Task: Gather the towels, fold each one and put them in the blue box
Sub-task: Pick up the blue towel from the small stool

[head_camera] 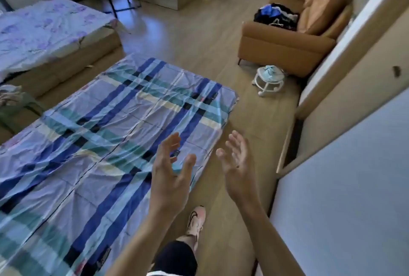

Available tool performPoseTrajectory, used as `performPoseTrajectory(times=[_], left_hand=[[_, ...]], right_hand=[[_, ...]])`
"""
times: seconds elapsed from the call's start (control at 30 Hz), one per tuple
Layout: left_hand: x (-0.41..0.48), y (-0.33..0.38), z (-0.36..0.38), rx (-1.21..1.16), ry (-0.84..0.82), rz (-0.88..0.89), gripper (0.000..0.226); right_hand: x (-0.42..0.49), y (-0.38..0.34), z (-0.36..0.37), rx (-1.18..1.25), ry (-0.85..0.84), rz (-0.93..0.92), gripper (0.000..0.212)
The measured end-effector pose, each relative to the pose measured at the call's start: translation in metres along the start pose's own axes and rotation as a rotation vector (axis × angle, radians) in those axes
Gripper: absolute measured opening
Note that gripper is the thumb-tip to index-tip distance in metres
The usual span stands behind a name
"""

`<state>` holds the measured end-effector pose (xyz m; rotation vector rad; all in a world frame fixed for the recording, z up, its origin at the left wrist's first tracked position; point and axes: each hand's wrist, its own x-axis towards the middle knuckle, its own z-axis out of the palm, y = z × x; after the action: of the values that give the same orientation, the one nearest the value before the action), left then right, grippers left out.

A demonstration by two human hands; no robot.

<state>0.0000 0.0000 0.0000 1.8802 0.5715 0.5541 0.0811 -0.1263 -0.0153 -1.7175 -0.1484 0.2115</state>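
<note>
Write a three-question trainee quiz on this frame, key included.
1. True or false: the left hand grips a towel.
2. Multiple choice: the dark cloth pile lies on A) the plaid bed, B) the orange sofa, C) the floor.
3. Short answer: what state is the right hand in?

Key
1. False: its fingers are spread and hold nothing.
2. B, on the seat of the orange sofa.
3. Open and empty, raised beside the left one.
</note>
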Motion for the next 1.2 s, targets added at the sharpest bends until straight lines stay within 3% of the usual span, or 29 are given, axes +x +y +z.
performPoseTrajectory(times=[0.5,0.63,0.9,1.03,1.2], left_hand=[[0.248,0.062,0.194,-0.139,-0.337,0.087,0.042],[0.3,0.074,0.253,-0.134,-0.385,0.082,0.051],[0.413,0.096,0.402,-0.107,-0.365,0.072,0.042],[0.47,0.122,0.47,-0.113,-0.356,0.052,0.05],[0.542,0.137,0.529,-0.108,-0.327,0.023,0.034]], right_hand=[[0.254,-0.027,-0.097,-0.062,0.35,0.108,0.059],[0.327,-0.021,-0.126,-0.02,0.401,0.121,0.061],[0.507,0.009,-0.2,0.028,0.329,0.116,0.049],[0.601,0.001,-0.232,0.016,0.248,0.118,0.045],[0.701,-0.011,-0.249,0.006,0.174,0.137,0.044]])
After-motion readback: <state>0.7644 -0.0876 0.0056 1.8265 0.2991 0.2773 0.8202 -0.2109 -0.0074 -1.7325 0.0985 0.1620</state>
